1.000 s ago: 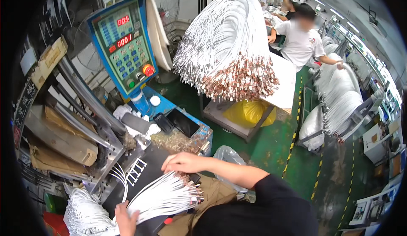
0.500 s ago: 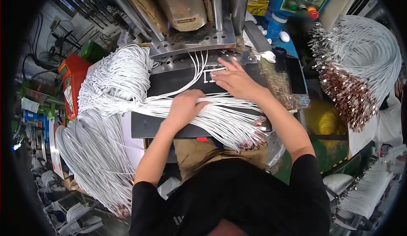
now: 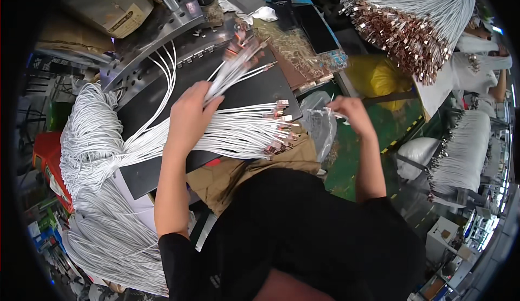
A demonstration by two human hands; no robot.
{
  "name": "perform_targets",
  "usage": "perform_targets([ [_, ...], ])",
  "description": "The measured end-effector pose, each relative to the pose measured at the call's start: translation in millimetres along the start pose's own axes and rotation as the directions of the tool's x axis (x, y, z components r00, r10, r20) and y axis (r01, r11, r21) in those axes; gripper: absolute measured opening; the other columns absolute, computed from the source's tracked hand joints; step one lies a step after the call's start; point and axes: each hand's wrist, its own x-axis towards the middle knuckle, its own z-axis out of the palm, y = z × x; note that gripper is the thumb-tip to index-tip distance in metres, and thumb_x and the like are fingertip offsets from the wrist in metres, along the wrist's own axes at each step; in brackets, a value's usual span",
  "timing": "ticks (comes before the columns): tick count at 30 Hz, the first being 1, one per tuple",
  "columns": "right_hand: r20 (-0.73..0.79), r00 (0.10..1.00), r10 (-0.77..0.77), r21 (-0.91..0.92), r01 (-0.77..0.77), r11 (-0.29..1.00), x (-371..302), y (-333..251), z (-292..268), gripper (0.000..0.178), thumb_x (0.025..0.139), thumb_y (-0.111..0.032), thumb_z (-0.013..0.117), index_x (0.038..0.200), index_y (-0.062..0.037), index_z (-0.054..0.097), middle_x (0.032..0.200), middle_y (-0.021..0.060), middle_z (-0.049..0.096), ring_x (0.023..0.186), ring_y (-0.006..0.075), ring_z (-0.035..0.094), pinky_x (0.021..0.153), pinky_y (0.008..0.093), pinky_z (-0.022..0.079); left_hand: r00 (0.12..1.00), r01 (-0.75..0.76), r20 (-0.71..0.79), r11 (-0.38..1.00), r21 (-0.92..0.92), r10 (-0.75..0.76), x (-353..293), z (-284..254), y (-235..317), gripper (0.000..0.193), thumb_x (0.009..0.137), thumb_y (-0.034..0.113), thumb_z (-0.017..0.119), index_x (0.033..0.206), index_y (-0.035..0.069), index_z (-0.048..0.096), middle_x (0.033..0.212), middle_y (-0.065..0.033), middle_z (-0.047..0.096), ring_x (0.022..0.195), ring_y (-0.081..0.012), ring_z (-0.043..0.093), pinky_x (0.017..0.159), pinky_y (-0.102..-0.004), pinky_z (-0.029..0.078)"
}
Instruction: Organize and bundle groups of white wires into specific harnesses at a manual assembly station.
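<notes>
From where I stand, I see the person's left hand (image 3: 192, 117) closed around a bunch of white cables (image 3: 230, 79), thumb on the near side, with the copper-coloured ends pointing away toward a metal plate (image 3: 157, 30) full of holes. Those ends are blurred, so I can't tell whether they touch the black board (image 3: 281, 89) beneath. Just below that hand, the main spread of white cables (image 3: 238, 136) lies across the board, its coppery tips fanned out at the edge above the person's lap. A few thin strands (image 3: 172, 76) curve up from the board to the plate.

The right hand (image 3: 351, 114) is out to the side, beside a clear plastic bag (image 3: 319, 125), with its fingers pinched on small white pieces (image 3: 337, 114), too small to make out properly.

On the left, a thick coil of white cable (image 3: 92, 133) sits against the board, next to a red box (image 3: 49, 155), with a greyer bundle (image 3: 116, 236) hanging lower down. Past the board is a heap of straw-coloured scraps (image 3: 287, 41) beside a black flat device (image 3: 317, 28); farther right, a big hank of cables (image 3: 401, 36) hangs over a yellow bag (image 3: 384, 76)
</notes>
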Motion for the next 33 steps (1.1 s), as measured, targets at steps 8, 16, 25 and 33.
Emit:
perform_targets([
  [8, -0.587, 0.808, -0.059, -0.318, -0.163, 0.934, -7.3, 122.2, 15.0, 0.031, 0.099, -0.027, 0.057, 0.105, 0.0008, 0.071, 0.083, 0.0095, 0.067, 0.077, 0.0114, 0.061, 0.072, 0.0274, 0.048, 0.954, 0.180, 0.187, 0.945, 0.272, -0.236, -60.9, -104.5, -95.6, 0.019, 0.093, 0.016, 0.063, 0.102, -0.001, 0.064, 0.089, -0.0137, 0.064, 0.081, -0.0282, 0.061, 0.075, -0.0367, 0.048],
  [16, 0.107, 0.483, -0.869, -0.471, 0.794, 0.384, 25.2, -158.4, 173.1, 0.033, 0.088, -0.027, 0.071, 0.111, -0.0045, 0.070, 0.108, 0.0092, 0.068, 0.097, 0.0249, 0.066, 0.091, 0.0369, 0.050, 0.956, 0.291, -0.066, 0.954, 0.076, -0.286, -40.6, -68.5, -36.0, 0.025, 0.100, 0.019, 0.052, 0.100, -0.003, 0.064, 0.090, -0.0165, 0.065, 0.083, -0.0318, 0.063, 0.075, -0.0369, 0.049],
  [25, 0.730, 0.650, -0.212, -0.620, 0.760, 0.198, 67.7, -255.6, 242.1, 0.038, 0.089, -0.028, 0.068, 0.122, -0.0096, 0.065, 0.117, 0.0117, 0.067, 0.110, 0.0295, 0.063, 0.096, 0.0439, 0.048, 0.982, 0.180, -0.051, 0.984, -0.016, -0.180, -48.3, -66.3, -66.7, 0.018, 0.095, 0.015, 0.059, 0.102, -0.001, 0.064, 0.090, -0.0177, 0.065, 0.086, -0.0347, 0.063, 0.076, -0.0375, 0.049],
  [33, 0.661, 0.470, -0.585, -0.498, 0.858, 0.128, 98.1, -182.1, 249.3, 0.030, 0.088, -0.015, 0.064, 0.117, -0.0076, 0.065, 0.109, 0.0128, 0.068, 0.105, 0.0313, 0.064, 0.091, 0.0422, 0.049, 0.899, 0.275, -0.360, 0.961, 0.018, -0.250, -51.9, -69.1, -91.5, 0.025, 0.098, 0.023, 0.058, 0.090, 0.001, 0.065, 0.080, -0.0168, 0.066, 0.078, -0.0368, 0.064, 0.068, -0.0434, 0.049],
])
